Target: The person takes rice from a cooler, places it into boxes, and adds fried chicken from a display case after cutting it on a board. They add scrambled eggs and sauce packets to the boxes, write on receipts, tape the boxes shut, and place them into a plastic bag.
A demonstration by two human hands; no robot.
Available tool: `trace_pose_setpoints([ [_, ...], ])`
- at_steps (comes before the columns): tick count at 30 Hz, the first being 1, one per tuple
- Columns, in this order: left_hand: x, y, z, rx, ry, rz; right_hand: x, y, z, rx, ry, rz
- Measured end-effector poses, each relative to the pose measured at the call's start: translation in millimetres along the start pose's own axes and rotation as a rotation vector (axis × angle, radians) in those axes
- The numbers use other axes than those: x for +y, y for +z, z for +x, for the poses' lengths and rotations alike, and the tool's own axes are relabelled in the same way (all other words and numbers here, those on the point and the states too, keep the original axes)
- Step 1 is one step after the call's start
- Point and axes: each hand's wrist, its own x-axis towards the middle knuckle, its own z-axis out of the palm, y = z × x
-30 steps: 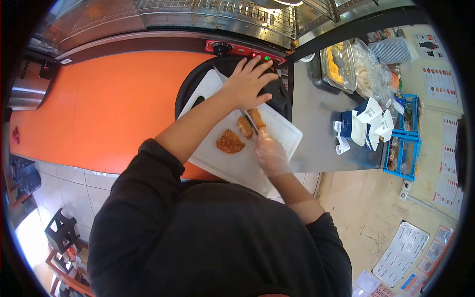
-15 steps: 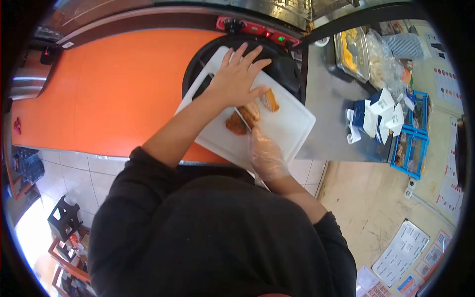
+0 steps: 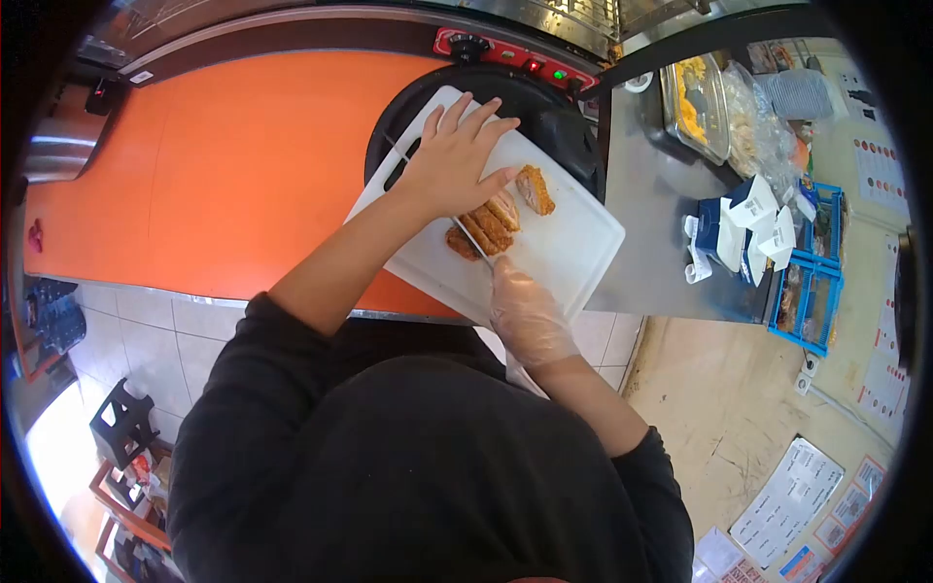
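A white cutting board lies at an angle with sliced, browned breaded meat on it. One cut piece rests apart, to the upper right of the others. My right hand, in a clear plastic glove, is wrapped round the handle of a knife, whose blade lies across the meat. Bare and with fingers spread, my left hand is over the upper part of the board and the knife; its palm hides the middle of the blade. The blade's tip shows beyond it at the upper left.
A round black appliance is behind the board, below a red control panel. An orange counter extends left. On the right are a metal tray, white-and-blue boxes and a blue basket.
The knife blade has shifted left along the meat, and more slices show apart. My left hand has moved slightly left. The separate piece is now more fully in view.
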Motion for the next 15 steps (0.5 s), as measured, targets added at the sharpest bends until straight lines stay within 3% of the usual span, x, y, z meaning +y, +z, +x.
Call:
trace_pose_setpoints([
  [3, 5.7, -0.6, 9.0, -0.019, 0.126, 0.100, 10.7, 22.9, 4.5, 0.077, -0.031, 0.098],
  [6, 5.9, -5.8, 18.1, 0.011, 0.075, 0.079, 24.2, 13.6, 9.5, 0.133, -0.172, 0.105],
  [8, 15.2, -22.1, 36.5, 0.171, 0.137, 0.064, 29.0, -8.3, 2.0, 0.164, -0.204, 0.065],
  [12, 43.3, -53.6, 83.2, 0.402, 0.346, -0.121, 40.5, -56.4, 0.0, 0.250, -0.099, -0.038],
  [15, 38.7, -22.5, 121.3, 0.348, 0.429, -0.217, 48.3, -69.6, 22.0, 0.306, -0.005, -0.097],
])
